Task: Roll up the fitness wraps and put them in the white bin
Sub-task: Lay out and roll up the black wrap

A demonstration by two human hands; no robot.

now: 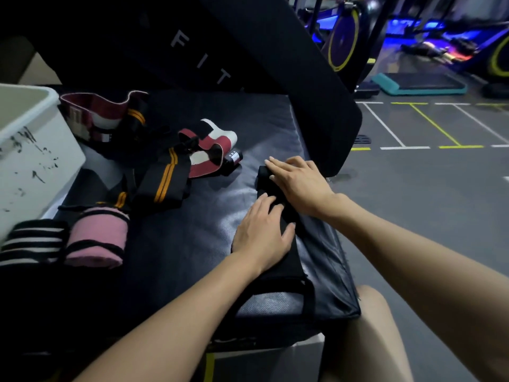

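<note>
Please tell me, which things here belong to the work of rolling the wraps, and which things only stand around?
Belong to the job:
black wrap, pressed flat under the left hand and right hand
orange-striped wrap
red and white wrap
pink wrap
black and white striped wrap
white bin

Only lying about:
black padded bench
teal step platform
exercise bikes

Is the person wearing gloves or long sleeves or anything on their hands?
No. Both the left hand and the right hand are bare: no gloves, rings, watch or wristband that I can see. The forearms are bare too, with no sleeves showing anywhere in the picture. The fingernails look short and plain.
</note>
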